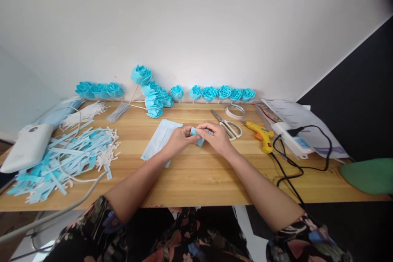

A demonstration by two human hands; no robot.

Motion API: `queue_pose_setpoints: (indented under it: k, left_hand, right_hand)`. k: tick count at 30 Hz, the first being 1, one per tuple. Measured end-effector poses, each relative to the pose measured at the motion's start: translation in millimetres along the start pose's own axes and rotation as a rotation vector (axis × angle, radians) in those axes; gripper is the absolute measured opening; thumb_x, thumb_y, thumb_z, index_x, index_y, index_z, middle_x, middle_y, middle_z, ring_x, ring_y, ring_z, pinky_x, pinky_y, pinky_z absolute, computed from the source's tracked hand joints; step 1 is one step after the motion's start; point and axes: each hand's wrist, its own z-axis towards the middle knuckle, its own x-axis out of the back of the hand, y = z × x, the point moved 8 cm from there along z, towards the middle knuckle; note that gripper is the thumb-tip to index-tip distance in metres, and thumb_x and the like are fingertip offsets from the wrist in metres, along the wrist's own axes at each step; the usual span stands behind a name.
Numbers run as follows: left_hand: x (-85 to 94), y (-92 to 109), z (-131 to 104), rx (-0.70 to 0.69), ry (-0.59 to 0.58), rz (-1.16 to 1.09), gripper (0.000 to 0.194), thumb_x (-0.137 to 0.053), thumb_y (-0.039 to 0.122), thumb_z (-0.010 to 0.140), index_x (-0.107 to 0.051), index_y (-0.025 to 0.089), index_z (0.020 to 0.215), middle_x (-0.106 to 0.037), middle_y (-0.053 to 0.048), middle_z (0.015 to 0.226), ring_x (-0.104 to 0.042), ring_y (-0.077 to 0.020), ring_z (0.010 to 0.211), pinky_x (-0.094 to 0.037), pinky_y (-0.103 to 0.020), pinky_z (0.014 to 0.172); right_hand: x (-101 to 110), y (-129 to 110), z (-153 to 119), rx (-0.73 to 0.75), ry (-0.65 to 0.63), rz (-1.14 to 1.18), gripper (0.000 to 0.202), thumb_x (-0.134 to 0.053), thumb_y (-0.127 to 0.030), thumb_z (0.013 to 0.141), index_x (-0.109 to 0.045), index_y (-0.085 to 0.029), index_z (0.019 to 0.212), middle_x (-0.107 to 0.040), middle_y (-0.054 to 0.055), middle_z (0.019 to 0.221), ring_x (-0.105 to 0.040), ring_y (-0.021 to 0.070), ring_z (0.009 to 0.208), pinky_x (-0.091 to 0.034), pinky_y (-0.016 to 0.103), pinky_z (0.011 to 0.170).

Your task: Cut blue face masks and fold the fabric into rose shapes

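Between my two hands, over the middle of the wooden table (196,184), is a small blue piece of material (200,141). The fingers of my left hand (181,137) pinch its left side. My right hand (216,136) grips it from the right, thumb and fingers closed together. Fingers cover much of the piece. A flat light blue sheet (159,136) lies just left of and partly beneath my left hand. White-handled scissors (231,127) rest right beside my right hand, and a yellow glue gun (260,134) lies farther right.
Blue paper-like flowers (209,93) line the wall. At left are cut blue strips (70,151), a white device (27,147), white cords (84,114) and grey wires (118,111). A tape roll (235,111), power strip (295,141), black cables and green object (368,175) are right.
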Motion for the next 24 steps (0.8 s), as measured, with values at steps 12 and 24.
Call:
queue_pose_setpoints:
  k: [12, 24]
  left_hand:
    - [16.8, 4.0, -0.5, -0.007, 0.149, -0.106, 0.038, -0.082, 0.045, 0.062, -0.074, 0.012, 0.08, -0.073, -0.006, 0.075, -0.065, -0.017, 0.068, -0.054, -0.031, 0.071]
    - [18.5, 1.3, 1.6, 0.025, 0.149, -0.287, 0.039, -0.085, 0.036, 0.062, -0.075, 0.01, 0.089, -0.075, -0.009, 0.087, -0.066, -0.0178, 0.076, -0.054, -0.031, 0.072]
  right_hand:
    - [-5.5, 11.7, 1.2, -0.13, -0.046, 0.123, 0.047, -0.071, -0.032, 0.075, -0.061, -0.023, 0.121, -0.056, -0.002, 0.081, -0.057, 0.0131, 0.075, -0.049, 0.027, 0.071]
    - [-1.0, 15.0, 3.3, -0.106, 0.016, 0.152, 0.039, -0.065, -0.029, 0.079, -0.062, -0.019, 0.116, -0.06, -0.002, 0.077, -0.058, 0.0119, 0.071, -0.047, 0.027, 0.07]
